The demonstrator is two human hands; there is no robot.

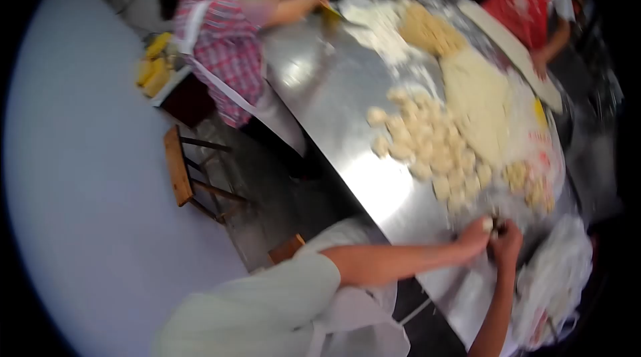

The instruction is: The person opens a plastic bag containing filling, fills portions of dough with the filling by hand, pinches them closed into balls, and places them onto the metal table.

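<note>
My left hand (pixel 474 235) and my right hand (pixel 506 243) meet over the near end of the metal table, fingers closed and almost touching. Between the fingertips shows a small pale piece of dough (pixel 488 224), with a dark spot beside it that is too blurred to name. Just beyond my hands spreads a pile of round dough pieces (pixel 427 140). To its right rests a large flat slab of dough (pixel 475 100). Smaller lumps of dough (pixel 534 190) sit on a clear plastic sheet near my right hand.
The metal table (pixel 354 117) carries loose flour (pixel 380 23) and a tan crumbly heap (pixel 427 29). A crumpled plastic bag (pixel 557 270) lies at the right edge. One person in a plaid shirt (pixel 227 50) and another in a red apron (pixel 521 0) stand around it. A wooden stool (pixel 177 167) stands left.
</note>
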